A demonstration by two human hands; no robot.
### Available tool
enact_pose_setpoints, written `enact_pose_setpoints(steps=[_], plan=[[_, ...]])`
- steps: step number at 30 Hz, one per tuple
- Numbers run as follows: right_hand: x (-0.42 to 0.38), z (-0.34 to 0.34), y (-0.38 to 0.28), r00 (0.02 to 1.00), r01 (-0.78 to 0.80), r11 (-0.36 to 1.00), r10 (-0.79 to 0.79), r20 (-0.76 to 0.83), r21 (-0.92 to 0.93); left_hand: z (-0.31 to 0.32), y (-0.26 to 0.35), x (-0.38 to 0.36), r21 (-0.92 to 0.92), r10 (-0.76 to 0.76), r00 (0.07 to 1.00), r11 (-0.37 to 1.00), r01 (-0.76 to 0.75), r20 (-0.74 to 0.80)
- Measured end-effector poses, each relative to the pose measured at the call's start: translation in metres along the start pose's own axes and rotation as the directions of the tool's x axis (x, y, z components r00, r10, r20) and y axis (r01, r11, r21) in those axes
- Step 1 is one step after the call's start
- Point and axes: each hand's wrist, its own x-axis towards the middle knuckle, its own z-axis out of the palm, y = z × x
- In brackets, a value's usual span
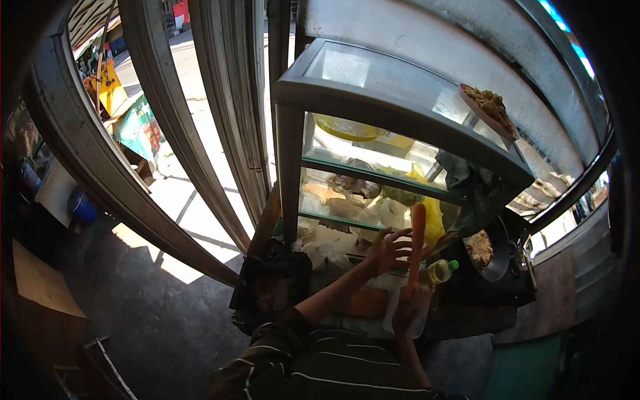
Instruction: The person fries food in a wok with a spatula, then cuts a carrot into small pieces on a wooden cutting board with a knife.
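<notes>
A long, slim orange thing (417,243) with a rounded top end stands nearly upright before the glass cabinet; its exact kind I cannot tell. My right hand (408,303) is closed around its lower end. Just left of it, my left hand (388,253) has its fingers spread, fingertips close to the orange shaft. A clear plastic container (419,325) sits under my right hand, partly hidden by it. A bottle with a green cap (440,271) leans to the right of the orange thing. Behind it hangs a yellow plastic bag (433,220).
The glass cabinet (289,167) holds bags and a yellow-rimmed bowl (347,128). A plate of fried food (492,107) sits on top. At right, a pan (495,272) with food rests on a black stove. A black bag (273,277) lies left, beside metal bars (180,133).
</notes>
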Motion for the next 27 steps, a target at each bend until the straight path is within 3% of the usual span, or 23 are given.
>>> enact_pose_setpoints(steps=[1,2,3,4,5,6,7,9,11,13,15,16,17,18,19,21,23,24,25,27], plan=[[-0.021,-0.001,-0.003,0.984,0.01,0.999,-0.003,0.177,-0.038,0.009,0.005,-0.022,-0.149,-0.024,1.0,0.989,0.025,0.004],[-0.032,-0.002,-0.007,0.984,-0.027,0.998,0.035,0.175,-0.049,-0.013,-0.011,-0.029,-0.007,0.051,0.998,0.999,-0.052,-0.031],[-0.037,-0.003,-0.013,0.861,-0.014,0.996,0.055,0.506,-0.085,-0.019,-0.011,-0.04,0.185,0.037,0.971,0.983,0.008,-0.238],[-0.047,-0.005,-0.016,0.629,0.007,0.995,0.076,0.774,-0.103,-0.025,-0.013,-0.063,0.156,0.12,0.943,0.985,-0.073,-0.312],[-0.062,-0.004,-0.007,0.628,-0.023,0.993,0.101,0.771,-0.112,-0.042,-0.014,-0.077,0.357,0.199,0.897,0.933,-0.05,-0.394],[-0.075,0.003,0.012,0.544,-0.022,0.984,0.158,0.824,-0.174,-0.05,-0.008,-0.096,0.47,0.203,0.885,0.882,0.02,-0.42],[-0.081,0.01,0.018,0.457,-0.01,0.973,0.209,0.864,-0.23,-0.06,-0.006,-0.114,0.472,0.227,0.864,0.882,0.014,-0.449],[-0.094,0.028,0.027,0.447,-0.082,0.951,0.302,0.842,-0.297,-0.066,-0.006,-0.15,0.473,0.235,0.844,0.881,0.024,-0.482],[-0.109,0.055,0.044,0.723,-0.015,0.926,0.27,0.636,-0.376,-0.056,0.001,-0.179,0.468,0.289,0.761,0.884,0.021,-0.58],[-0.095,0.085,0.034,0.635,-0.24,0.906,0.417,0.65,-0.348,-0.052,0.004,-0.205,0.521,0.287,0.768,0.851,0.071,-0.573],[-0.105,0.14,0.056,0.754,-0.431,0.901,0.332,0.567,0.045,-0.049,0.003,-0.224,0.569,0.284,0.775,0.814,0.116,-0.564],[-0.103,0.16,0.055,0.67,-0.499,0.866,0.417,0.614,-0.043,-0.048,0.0,-0.231,0.939,0.582,0.753,0.317,0.136,-0.306],[-0.102,0.175,0.055,0.575,-0.553,0.822,0.496,0.651,-0.138,-0.046,-0.004,-0.238,0.939,0.67,0.738,-0.299,0.17,0.08],[-0.105,0.186,0.06,0.573,-0.553,0.821,0.5,0.65,-0.144,-0.036,-0.006,-0.247,0.973,0.624,0.778,-0.128,0.194,-0.073],[-0.108,0.196,0.063,0.541,-0.546,0.811,0.533,0.651,-0.211,-0.022,-0.003,-0.255,0.973,0.621,0.78,-0.126,0.193,-0.074],[-0.112,0.198,0.059,0.511,-0.547,0.792,0.572,0.642,-0.271,-0.002,0.006,-0.268,0.947,0.364,0.878,0.197,0.254,-0.311],[-0.108,0.173,0.038,0.511,-0.523,0.771,0.624,0.591,-0.363,-0.011,0.002,-0.277,0.928,0.284,0.894,0.244,0.281,-0.346],[-0.111,0.161,0.037,0.511,-0.533,0.763,0.635,0.579,-0.366,-0.012,0.001,-0.278,0.853,0.236,0.893,0.46,0.246,-0.384],[-0.121,0.145,0.041,0.605,-0.507,0.803,0.591,0.534,-0.314,-0.014,-0.001,-0.278,0.728,0.177,0.892,0.653,0.209,-0.415],[-0.141,0.114,0.056,0.791,-0.352,0.902,0.43,0.436,-0.25,-0.03,-0.005,-0.276,0.739,0.113,0.915,0.632,0.235,-0.387]])
